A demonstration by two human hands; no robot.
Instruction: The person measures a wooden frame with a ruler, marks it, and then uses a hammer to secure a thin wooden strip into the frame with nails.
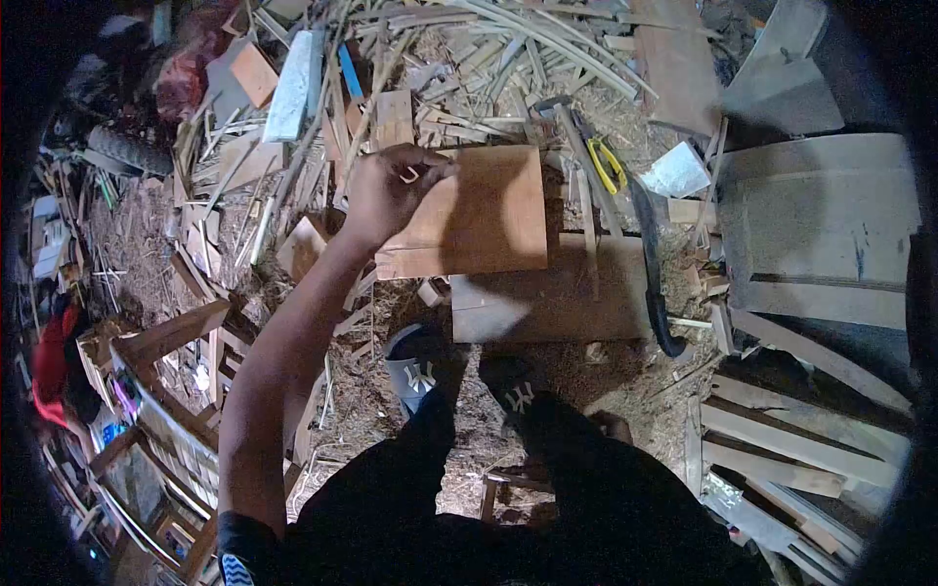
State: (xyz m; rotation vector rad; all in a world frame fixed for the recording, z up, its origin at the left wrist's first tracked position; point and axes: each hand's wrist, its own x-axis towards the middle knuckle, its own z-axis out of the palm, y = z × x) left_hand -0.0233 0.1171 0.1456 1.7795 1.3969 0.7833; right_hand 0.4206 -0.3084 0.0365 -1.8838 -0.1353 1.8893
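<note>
The left hand (pixel 386 190) reaches out at about eleven o'clock from the middle of the view, its grip narrow, thumb and fingers pinched on a small pale curved piece (pixel 410 175) held just above the near left corner of a flat brown wooden board (pixel 489 210). The board lies on top of a larger, darker plank (pixel 557 298) that sits at its five o'clock side on the littered ground. The right hand is out of sight. At two o'clock from the board lie yellow-handled pliers (pixel 608 164), and a long dark curved blade (pixel 653 273) runs down at three to four o'clock. Bamboo strips and offcuts (pixel 508 49) pile up at twelve o'clock. Two dark slippers (pixel 420 366) stand at six o'clock, below the plank.
</note>
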